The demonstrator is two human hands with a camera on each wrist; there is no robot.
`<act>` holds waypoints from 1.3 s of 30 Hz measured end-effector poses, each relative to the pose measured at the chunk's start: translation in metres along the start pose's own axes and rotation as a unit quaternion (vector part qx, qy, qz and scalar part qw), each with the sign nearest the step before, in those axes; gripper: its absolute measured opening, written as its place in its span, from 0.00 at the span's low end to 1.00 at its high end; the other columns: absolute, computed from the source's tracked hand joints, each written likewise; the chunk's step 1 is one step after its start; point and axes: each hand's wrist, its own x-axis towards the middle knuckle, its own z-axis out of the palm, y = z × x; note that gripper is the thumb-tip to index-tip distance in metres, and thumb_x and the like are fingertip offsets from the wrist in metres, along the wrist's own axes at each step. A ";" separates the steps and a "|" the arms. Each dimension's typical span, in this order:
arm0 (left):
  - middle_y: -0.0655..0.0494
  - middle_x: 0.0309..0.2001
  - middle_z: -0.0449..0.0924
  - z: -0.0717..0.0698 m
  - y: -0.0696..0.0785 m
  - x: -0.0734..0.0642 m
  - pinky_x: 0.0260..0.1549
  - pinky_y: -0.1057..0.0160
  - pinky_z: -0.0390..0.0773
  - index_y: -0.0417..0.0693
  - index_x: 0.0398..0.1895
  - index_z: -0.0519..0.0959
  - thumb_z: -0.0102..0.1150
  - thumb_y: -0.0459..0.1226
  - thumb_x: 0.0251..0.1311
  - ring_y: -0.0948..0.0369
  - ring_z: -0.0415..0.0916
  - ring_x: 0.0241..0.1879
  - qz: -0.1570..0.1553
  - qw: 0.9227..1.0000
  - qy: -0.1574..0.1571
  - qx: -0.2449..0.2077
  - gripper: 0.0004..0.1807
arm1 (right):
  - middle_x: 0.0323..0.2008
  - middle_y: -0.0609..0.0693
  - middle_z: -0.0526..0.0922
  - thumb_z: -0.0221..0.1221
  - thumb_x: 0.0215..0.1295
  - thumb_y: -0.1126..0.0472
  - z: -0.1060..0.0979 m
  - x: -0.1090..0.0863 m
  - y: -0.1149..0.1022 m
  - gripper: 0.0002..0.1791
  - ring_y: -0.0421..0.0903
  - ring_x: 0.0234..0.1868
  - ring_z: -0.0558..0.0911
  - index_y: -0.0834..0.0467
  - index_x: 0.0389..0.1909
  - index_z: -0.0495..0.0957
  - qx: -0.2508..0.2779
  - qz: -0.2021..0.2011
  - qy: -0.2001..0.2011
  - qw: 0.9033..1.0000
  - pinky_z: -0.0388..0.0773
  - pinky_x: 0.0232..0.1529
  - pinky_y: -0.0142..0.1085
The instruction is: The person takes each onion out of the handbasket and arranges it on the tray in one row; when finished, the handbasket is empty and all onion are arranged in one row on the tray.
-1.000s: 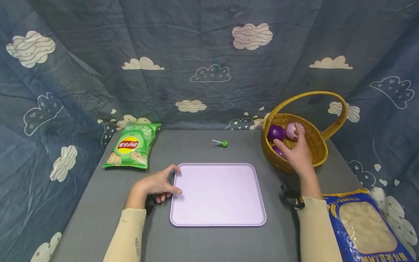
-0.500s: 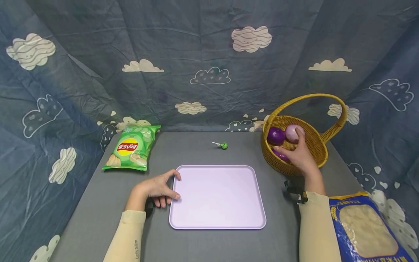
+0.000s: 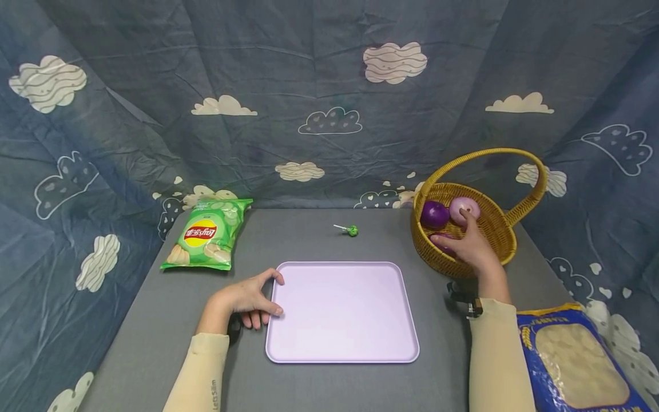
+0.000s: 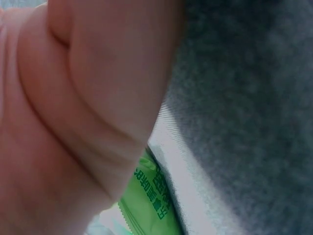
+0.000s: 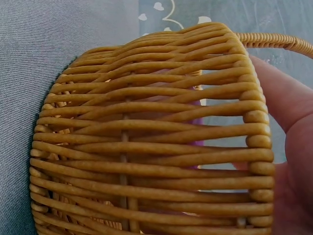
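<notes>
Two hands worked over the grey table [image 3: 319, 389], which spread under both sets of fingers. Just right of the left hand's [image 3: 246, 297] fingertips lay the lilac tray [image 3: 342, 312]; the thumb and forefinger touched its left rim while the other fingers curled loosely on the cloth, grasping nothing. Beyond those fingers, toward the backdrop, sat the green crisp bag [image 3: 207, 233], which the left wrist view also caught as a green edge below the palm. Behind the right forearm, well back from its fingers, lay the blue packet [image 3: 576, 360]. The wicker basket [image 3: 496, 229] surrounded the right hand's [image 3: 471, 246] fingers, which reached over its near rim; the right wrist view showed only woven wall and a strip of palm. Inside, the dark purple onion [image 3: 434, 214] lay just left of the fingers, apart from them. The pale purple onion [image 3: 461, 207] lay at the forefinger's tip, touching it, and a third purple piece sat under the thumb; whether the fingers had closed on anything I cannot tell. Smallest, the green lollipop [image 3: 352, 230] lay on the table well left of the right fingers.
</notes>
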 end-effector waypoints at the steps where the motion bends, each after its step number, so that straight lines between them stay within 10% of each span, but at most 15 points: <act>1: 0.53 0.19 0.83 0.000 0.000 0.000 0.12 0.65 0.77 0.61 0.66 0.65 0.80 0.43 0.58 0.62 0.78 0.13 -0.001 1.000 0.001 0.001 0.39 | 0.84 0.74 0.36 0.69 0.64 0.32 0.000 0.001 0.000 0.74 0.79 0.81 0.46 0.54 0.85 0.21 -0.004 0.002 0.000 1.000 0.53 0.77 0.74; 18: 0.54 0.19 0.83 0.000 0.000 0.000 0.12 0.66 0.77 0.60 0.67 0.64 0.79 0.43 0.58 0.63 0.79 0.13 0.004 1.000 0.000 -0.001 0.39 | 0.74 0.80 0.61 0.64 0.72 0.38 0.002 0.004 0.002 0.58 0.76 0.73 0.65 0.70 0.82 0.44 -0.084 -0.001 -0.007 0.996 0.64 0.74 0.69; 39: 0.53 0.20 0.84 -0.001 0.000 0.001 0.13 0.66 0.77 0.61 0.67 0.65 0.79 0.44 0.58 0.62 0.80 0.14 -0.003 1.000 -0.001 0.004 0.39 | 0.72 0.79 0.65 0.63 0.74 0.43 0.003 0.005 0.000 0.49 0.75 0.71 0.69 0.73 0.78 0.54 -0.103 0.012 -0.016 0.994 0.69 0.73 0.66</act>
